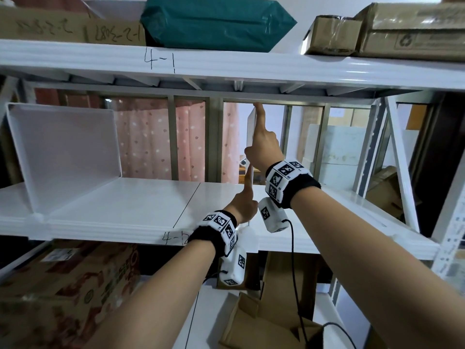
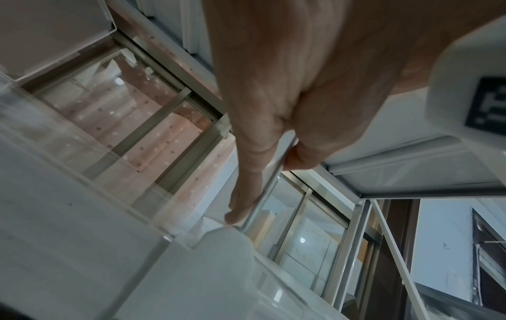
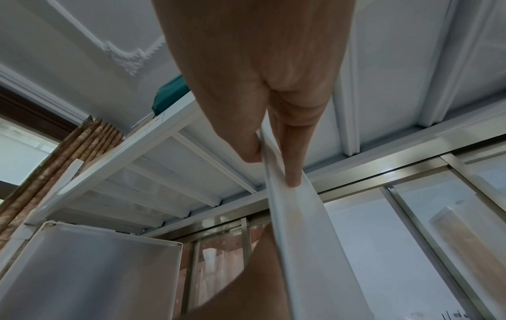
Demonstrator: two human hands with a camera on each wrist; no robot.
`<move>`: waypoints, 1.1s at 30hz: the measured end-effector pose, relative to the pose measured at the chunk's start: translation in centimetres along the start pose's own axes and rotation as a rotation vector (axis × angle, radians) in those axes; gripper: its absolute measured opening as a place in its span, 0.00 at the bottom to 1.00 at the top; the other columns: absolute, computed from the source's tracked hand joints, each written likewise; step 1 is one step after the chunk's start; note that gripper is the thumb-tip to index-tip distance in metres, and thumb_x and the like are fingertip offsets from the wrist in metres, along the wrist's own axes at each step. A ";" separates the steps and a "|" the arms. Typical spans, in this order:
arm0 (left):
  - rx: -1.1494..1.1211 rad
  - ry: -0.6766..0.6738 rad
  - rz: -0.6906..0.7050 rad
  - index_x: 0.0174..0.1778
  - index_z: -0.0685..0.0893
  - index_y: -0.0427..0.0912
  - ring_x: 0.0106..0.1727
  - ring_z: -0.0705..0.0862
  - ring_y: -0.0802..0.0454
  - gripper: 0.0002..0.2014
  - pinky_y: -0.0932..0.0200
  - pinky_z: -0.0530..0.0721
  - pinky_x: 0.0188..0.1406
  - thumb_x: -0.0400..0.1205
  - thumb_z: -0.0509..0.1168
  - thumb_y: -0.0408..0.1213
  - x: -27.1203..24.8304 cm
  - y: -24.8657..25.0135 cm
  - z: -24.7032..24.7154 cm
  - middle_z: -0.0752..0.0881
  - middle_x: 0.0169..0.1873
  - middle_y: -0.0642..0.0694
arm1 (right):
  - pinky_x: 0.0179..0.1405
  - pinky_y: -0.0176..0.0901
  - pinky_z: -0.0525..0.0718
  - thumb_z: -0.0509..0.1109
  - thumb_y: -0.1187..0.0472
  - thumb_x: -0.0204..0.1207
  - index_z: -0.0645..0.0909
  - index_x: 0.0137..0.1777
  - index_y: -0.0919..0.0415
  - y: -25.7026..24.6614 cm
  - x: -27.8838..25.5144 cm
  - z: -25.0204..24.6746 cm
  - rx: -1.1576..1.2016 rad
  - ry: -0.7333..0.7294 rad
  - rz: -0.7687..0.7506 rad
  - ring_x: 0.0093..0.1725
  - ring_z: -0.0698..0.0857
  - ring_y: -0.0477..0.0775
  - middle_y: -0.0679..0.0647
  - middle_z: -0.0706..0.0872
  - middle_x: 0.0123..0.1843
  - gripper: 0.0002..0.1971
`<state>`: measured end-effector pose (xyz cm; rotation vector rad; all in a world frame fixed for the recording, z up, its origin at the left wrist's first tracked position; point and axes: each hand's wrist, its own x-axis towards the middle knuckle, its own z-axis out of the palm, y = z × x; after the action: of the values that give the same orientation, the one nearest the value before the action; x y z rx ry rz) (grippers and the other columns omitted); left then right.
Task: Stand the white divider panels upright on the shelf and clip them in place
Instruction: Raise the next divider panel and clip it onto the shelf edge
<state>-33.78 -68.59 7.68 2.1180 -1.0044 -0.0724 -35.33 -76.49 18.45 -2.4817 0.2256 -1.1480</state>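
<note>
One white divider panel (image 1: 68, 152) stands upright at the left of the white shelf (image 1: 125, 205). A second panel (image 1: 249, 132) stands edge-on near the shelf's middle, its top close under the upper shelf (image 1: 226, 69). My right hand (image 1: 254, 129) pinches its upper part, thumb on the left face and index finger stretched up the right face. In the right wrist view the right hand (image 3: 272, 168) straddles the panel (image 3: 301, 238). My left hand (image 1: 247, 195) holds the lower front edge, index finger pointing up. In the left wrist view the left hand (image 2: 269, 186) grips the panel edge (image 2: 253, 213).
Cardboard boxes (image 1: 412, 31) and a green parcel (image 1: 214, 21) sit on the upper shelf. More boxes (image 1: 68, 285) lie below. The shelf's right upright and diagonal brace (image 1: 400, 167) stand to the right. A window frame (image 1: 191, 137) with pink curtains is behind.
</note>
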 end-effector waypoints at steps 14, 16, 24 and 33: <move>0.051 -0.022 -0.016 0.80 0.24 0.56 0.33 0.83 0.43 0.45 0.50 0.87 0.42 0.84 0.53 0.28 -0.7 0.2 -0.1 0.85 0.50 0.28 | 0.24 0.43 0.69 0.60 0.81 0.68 0.34 0.86 0.55 -0.2 0.1 0.8 -0.051 0.030 -0.025 0.25 0.73 0.58 0.58 0.75 0.28 0.52; 0.055 -0.017 -0.017 0.80 0.24 0.55 0.39 0.86 0.38 0.44 0.47 0.87 0.47 0.84 0.54 0.30 -0.6 0.0 0.0 0.86 0.49 0.28 | 0.26 0.45 0.71 0.61 0.81 0.68 0.34 0.86 0.56 -0.4 0.1 1.0 -0.062 0.026 -0.041 0.25 0.74 0.59 0.58 0.74 0.28 0.53; 0.029 -0.010 0.003 0.84 0.32 0.47 0.53 0.87 0.39 0.43 0.49 0.85 0.53 0.84 0.59 0.37 -0.3 -1.2 0.2 0.85 0.59 0.33 | 0.22 0.41 0.64 0.59 0.80 0.70 0.37 0.87 0.55 -1.6 -0.6 1.0 -0.063 0.025 -0.054 0.24 0.68 0.54 0.55 0.69 0.27 0.50; 0.039 -0.032 0.048 0.80 0.24 0.49 0.49 0.87 0.33 0.44 0.46 0.85 0.52 0.86 0.56 0.34 -1.3 -0.4 0.1 0.86 0.51 0.27 | 0.35 0.58 0.89 0.62 0.82 0.67 0.34 0.86 0.53 -0.6 -0.5 1.2 -0.027 0.038 -0.046 0.29 0.84 0.66 0.63 0.82 0.32 0.55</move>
<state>-34.40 -67.63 6.97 2.1333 -1.0826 -0.0635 -34.75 -75.40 17.62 -2.5024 0.1964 -1.2188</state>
